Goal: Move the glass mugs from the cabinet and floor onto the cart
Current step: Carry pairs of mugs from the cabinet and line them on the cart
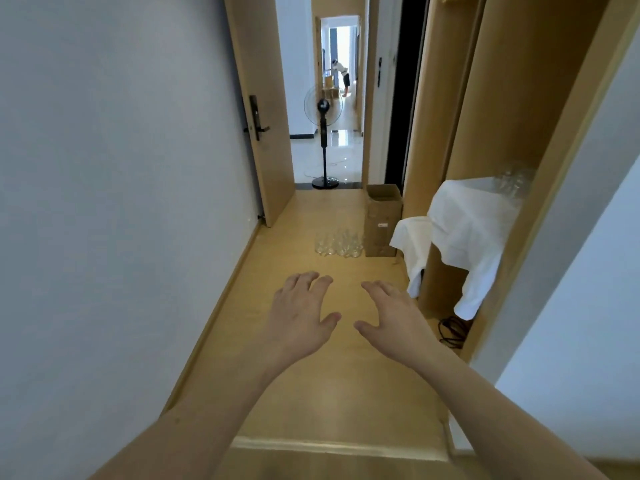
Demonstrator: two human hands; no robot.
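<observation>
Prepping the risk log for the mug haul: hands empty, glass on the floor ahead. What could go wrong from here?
1. The glass mugs on the floor are clear and tightly clustered beside the cardboard box; a foot or grab could topple neighbours.
2. The white cloth overhangs the cabinet shelf under more glassware; snagging it might drag those off.
3. Black cable could trip.

Single head-worn view, facing forward and down a hallway floor [311, 358], wide-angle

Mugs [339, 244] on floor left of box [382, 220], more mugs [512, 181] in cabinet [519, 98] right
</observation>
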